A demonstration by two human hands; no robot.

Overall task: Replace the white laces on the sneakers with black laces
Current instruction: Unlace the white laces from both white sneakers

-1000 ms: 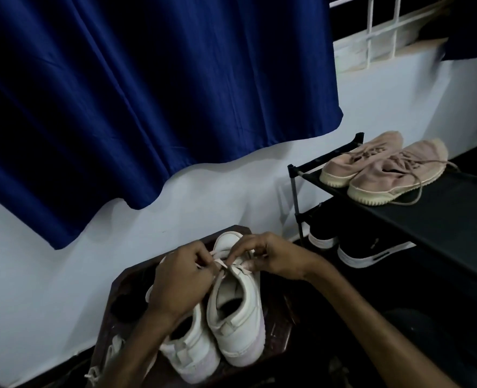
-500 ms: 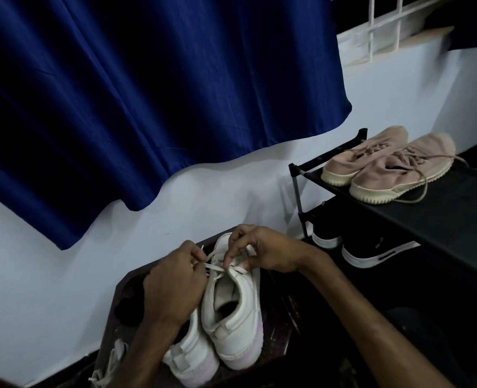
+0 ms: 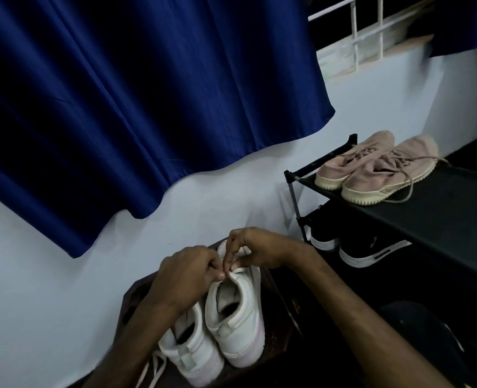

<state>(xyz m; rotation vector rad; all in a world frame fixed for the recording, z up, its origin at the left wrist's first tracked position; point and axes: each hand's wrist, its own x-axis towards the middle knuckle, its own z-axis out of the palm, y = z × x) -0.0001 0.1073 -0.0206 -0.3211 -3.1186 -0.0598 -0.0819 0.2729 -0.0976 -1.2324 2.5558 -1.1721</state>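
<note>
Two white sneakers stand side by side on a dark brown stool point(image 3: 273, 317), heels toward me. On the right sneaker point(image 3: 235, 320), my left hand point(image 3: 184, 275) and my right hand point(image 3: 254, 247) meet over the upper eyelets. Both pinch its white lace point(image 3: 241, 268) with curled fingers. The left sneaker point(image 3: 192, 354) sits partly under my left forearm, and a loose white lace point(image 3: 154, 368) hangs off the stool beside it. No black laces show.
A black shoe rack point(image 3: 427, 219) stands to the right with a pink pair of sneakers point(image 3: 371, 169) on top and black shoes point(image 3: 366, 253) below. A blue curtain point(image 3: 133, 107) hangs over the white wall behind the stool.
My two hands have drawn closer together over the right sneaker's lacing, and the fingertips now nearly touch. The sneakers stay where they were.
</note>
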